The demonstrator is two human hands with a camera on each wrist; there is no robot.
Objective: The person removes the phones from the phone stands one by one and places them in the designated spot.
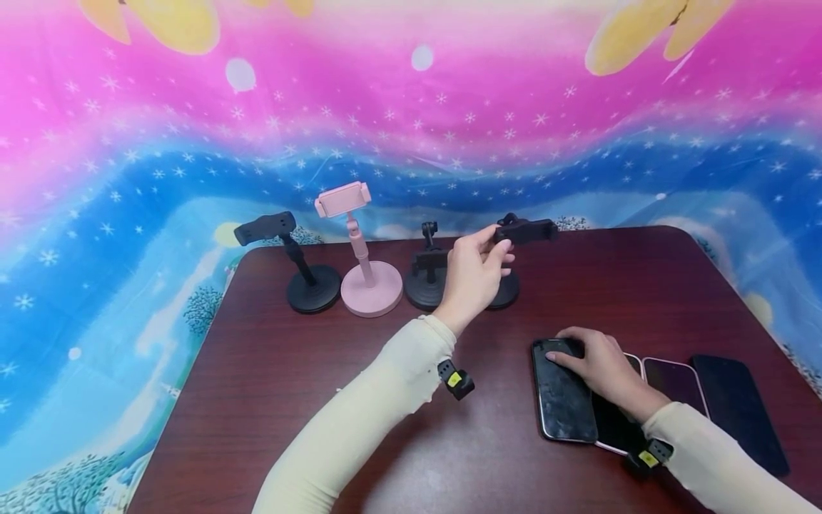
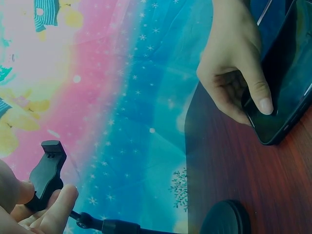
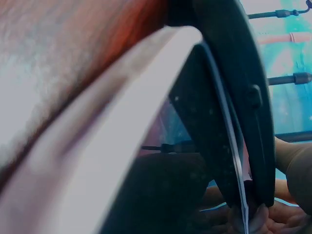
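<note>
My left hand pinches the black clamp at the top of the rightmost phone stand. Thumb and fingers hold one end of that clamp in the left wrist view, and its other end sticks out free. The stand's round black base is partly hidden behind the hand. Lower right, my right hand grips a black smartphone near its top, thumb on the screen and fingers curled behind in the left wrist view. This phone overlaps a second, pink-edged phone.
Left of that stand are a black phone stand, a pink one and another black one. A pink-rimmed phone and a large dark phone lie on the dark wooden table. A patterned cloth hangs behind.
</note>
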